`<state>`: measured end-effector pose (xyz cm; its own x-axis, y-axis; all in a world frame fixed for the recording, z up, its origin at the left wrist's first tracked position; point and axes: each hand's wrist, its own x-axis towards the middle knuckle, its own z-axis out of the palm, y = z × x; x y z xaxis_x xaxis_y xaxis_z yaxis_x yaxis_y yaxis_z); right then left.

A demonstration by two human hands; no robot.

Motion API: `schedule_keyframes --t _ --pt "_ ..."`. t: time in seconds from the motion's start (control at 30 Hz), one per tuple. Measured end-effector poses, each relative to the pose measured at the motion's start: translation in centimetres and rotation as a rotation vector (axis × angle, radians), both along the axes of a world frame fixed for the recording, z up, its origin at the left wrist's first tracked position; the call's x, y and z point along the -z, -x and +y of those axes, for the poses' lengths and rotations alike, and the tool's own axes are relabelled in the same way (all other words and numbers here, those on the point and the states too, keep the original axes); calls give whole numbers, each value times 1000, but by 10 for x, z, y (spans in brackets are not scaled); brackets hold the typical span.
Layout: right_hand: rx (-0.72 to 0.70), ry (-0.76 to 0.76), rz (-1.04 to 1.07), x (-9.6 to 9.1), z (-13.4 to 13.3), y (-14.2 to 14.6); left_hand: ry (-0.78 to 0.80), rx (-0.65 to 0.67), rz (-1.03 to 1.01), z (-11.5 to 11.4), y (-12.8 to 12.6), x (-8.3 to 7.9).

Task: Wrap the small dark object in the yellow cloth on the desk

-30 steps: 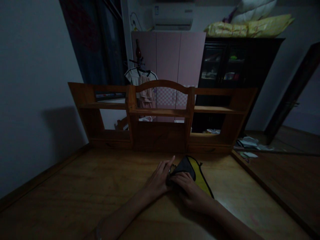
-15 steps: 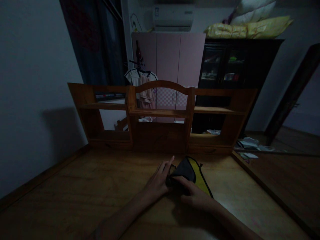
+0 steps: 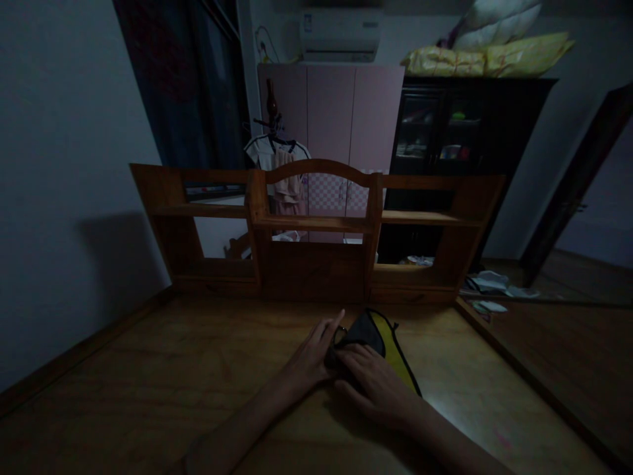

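A grey and yellow cloth piece with black edging (image 3: 394,353), which looks like a pouch, lies on the wooden desktop (image 3: 222,349). At its left end is a small dark object with a thin, shiny ring (image 3: 340,334); its kind is too dark to tell. My left hand (image 3: 314,349) is closed around that dark end, one finger pointing up, the thumb side hidden. Across the near grey part lies my right hand (image 3: 373,386), palm down, fingers stretched and thumb apart. Its fingertips touch the cloth beside the dark object.
A wooden shelf unit (image 3: 316,224) stands along the desk's far edge. The wall (image 3: 64,198) rises on the left, and a raised rim (image 3: 524,369) runs along the right side. Beyond are pink cupboards (image 3: 331,119), hanging clothes (image 3: 284,171) and a dark cabinet (image 3: 445,132).
My right hand has turned flatter and shifted slightly left, its fingers now spread over the grey cloth instead of one finger pointing. My left hand and the cloth have barely moved.
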<state>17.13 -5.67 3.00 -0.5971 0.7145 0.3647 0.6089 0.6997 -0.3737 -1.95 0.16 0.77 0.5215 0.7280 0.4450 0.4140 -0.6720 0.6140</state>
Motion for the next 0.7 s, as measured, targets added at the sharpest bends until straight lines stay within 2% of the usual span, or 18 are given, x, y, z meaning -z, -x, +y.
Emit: schedule_keyframes --t 0.23,0.47,0.7 --pt "66 -47 -80 2 -4 4 -15 38 7 3 2 1" --pt "48 -50 -45 13 0 1 -12 62 28 4 1 1" --pt "-57 100 128 21 3 -1 -64 150 21 3 2 2"
